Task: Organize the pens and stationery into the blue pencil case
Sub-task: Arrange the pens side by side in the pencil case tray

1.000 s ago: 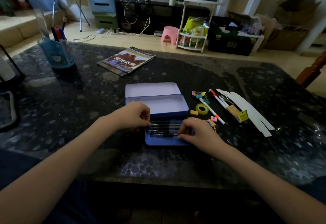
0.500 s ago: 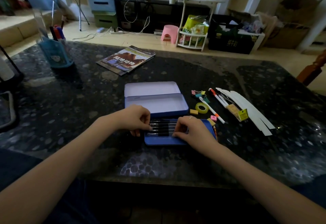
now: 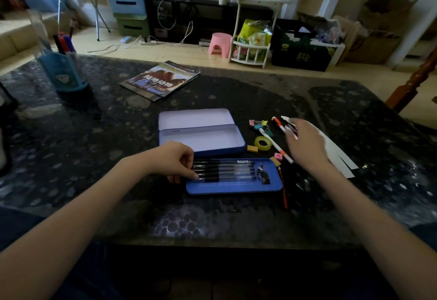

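Room: living space behind the table; pink stool (image 3: pixel 220 44) on a pale floor, white rack (image 3: pixel 251 46) beside it, stacked storage boxes (image 3: pixel 128 7) at back left.
Surface: dark speckled stone table (image 3: pixel 118 134), glossy, with window glare near the front edge.
Far left of table: blue pen holder (image 3: pixel 62 72) standing upright with markers in it.
Behind centre: magazine (image 3: pixel 160 81) lying flat, tilted.
Pencil case: blue pencil case (image 3: pixel 202 137) at table centre, lid open and laid back, pale inside.
Tray: blue tray (image 3: pixel 234 187) lies just in front of the case, on the table, long side toward the person.
Pens: row of black pens (image 3: pixel 224 169) laid side by side in the tray, running left to right; a small dark item sits at the tray's right end, too dim to name.
Left hand: left hand (image 3: pixel 175 161) at the tray's left end, fingers curled, tips touching the pen ends; whether it actually pinches them cannot be told.
Right hand: right hand (image 3: pixel 305 143) raised above the loose stationery to the right of the case, fingers loose and spread, grasping nothing; slightly blurred.
Loose stationery: binder clips (image 3: pixel 259 124), roll of tape (image 3: pixel 263 143), yellow eraser (image 3: pixel 252 149), white pen (image 3: pixel 275 144) lying diagonally, white paper strips (image 3: pixel 340 160) partly under the right hand.
Beside tray: orange pencil (image 3: pixel 283 189) lying just off the tray's right edge.
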